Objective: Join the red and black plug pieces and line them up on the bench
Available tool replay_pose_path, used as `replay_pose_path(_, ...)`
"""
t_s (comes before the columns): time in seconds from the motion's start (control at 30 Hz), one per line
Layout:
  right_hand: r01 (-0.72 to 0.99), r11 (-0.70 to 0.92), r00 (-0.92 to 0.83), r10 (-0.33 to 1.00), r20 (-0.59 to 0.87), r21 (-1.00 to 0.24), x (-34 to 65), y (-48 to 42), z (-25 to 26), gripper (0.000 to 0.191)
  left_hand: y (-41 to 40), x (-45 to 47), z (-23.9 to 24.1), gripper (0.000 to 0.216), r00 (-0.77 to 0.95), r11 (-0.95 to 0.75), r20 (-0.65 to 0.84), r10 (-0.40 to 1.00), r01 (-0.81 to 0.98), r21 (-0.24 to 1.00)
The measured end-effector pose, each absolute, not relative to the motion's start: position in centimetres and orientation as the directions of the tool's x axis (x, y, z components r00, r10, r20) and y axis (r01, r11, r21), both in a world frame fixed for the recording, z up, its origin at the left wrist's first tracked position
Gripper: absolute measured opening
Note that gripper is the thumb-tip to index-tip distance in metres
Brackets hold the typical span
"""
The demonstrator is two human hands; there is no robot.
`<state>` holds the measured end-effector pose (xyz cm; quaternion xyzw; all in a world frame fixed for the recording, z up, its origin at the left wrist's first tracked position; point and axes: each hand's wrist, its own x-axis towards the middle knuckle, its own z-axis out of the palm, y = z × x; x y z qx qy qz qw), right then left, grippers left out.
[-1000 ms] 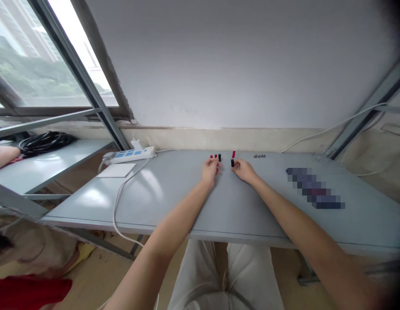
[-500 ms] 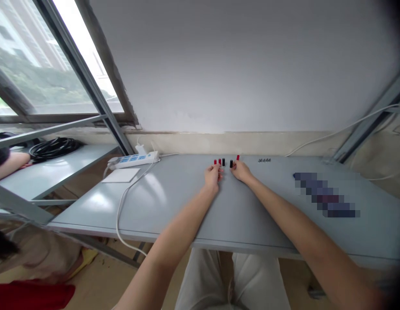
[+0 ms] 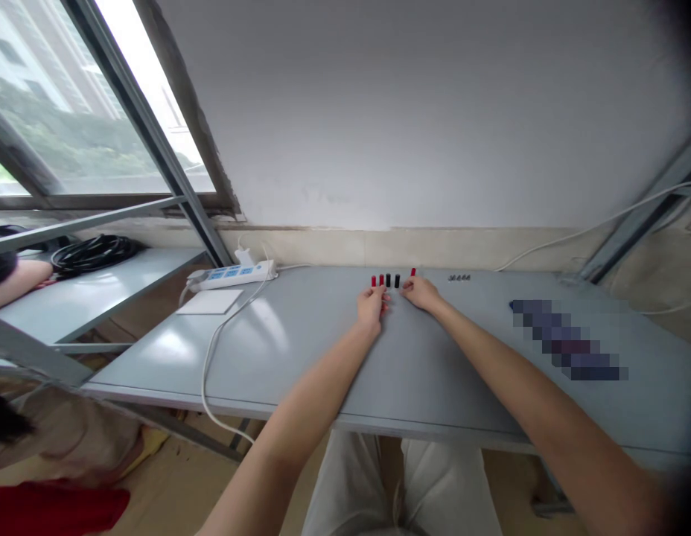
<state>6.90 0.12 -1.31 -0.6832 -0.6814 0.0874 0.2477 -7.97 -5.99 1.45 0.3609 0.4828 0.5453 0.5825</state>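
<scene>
Two small red cylinders [image 3: 377, 281] and two small black cylinders [image 3: 392, 281] stand upright in a row near the back of the grey table [image 3: 301, 350]. My left hand [image 3: 372, 304] rests just in front of the red ones, fingers loosely bent and apart; its fingertips partly cover the cylinders' bases. Just right of the outer black cylinder is my right hand [image 3: 421, 292], its fingertips a small gap away from it and nothing visible between them. Another red cylinder [image 3: 413, 272] shows behind my right hand, its lower part hidden.
Several small metal pieces [image 3: 459, 278] lie in a row to the right. Farther right is a pixelated dark patch [image 3: 569, 339]. At left are a power strip [image 3: 234, 275], a white flat box [image 3: 210, 302] and a white cable [image 3: 205, 372]. Another person's arm [image 3: 27, 279] rests on the adjoining table.
My right hand has let go of a black cylinder, which now stands closer to the other black one. The hand has drawn back slightly to the right.
</scene>
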Motion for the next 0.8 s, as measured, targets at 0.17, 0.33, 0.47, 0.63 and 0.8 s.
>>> replay_pose_path(0.17, 0.881, -0.086, 0.224, 0.942, 0.251, -0.465, 10.7, 0.3, -1.0, 0.012, -6.1, -7.7, 1.3, 0.012, -0.056, 0.144, -0.162, 0.985, -0.251, 0.957)
replay_pose_path(0.33, 0.861, -0.137, 0.312, 0.903, 0.295, -0.49, 12.5, 1.7, -1.9, 0.021, -6.2, -7.4, 1.2, 0.013, -0.036, 0.106, -0.114, 0.993, -0.176, 0.979)
replay_pose_path(0.47, 0.856, -0.146, 0.304, 0.919, 0.253, -0.496, 11.6, 2.8, -2.0, 0.04, -6.4, -7.2, 1.2, 0.014, -0.017, 0.088, -0.091, 0.996, -0.157, 0.984)
replay_pose_path(0.63, 0.846, -0.153, 0.306, 0.924, 0.23, -0.51, 9.7, 3.5, -1.7, 0.045, -6.6, -7.1, 1.3, 0.016, -0.027, 0.071, -0.075, 0.997, -0.14, 0.988)
replay_pose_path(0.8, 0.829, -0.119, 0.291, 0.926, 0.24, -0.546, 9.0, 3.1, -1.6, 0.025, -6.2, -7.1, 0.9, 0.015, -0.016, 0.024, -0.025, 1.0, -0.056, 0.998)
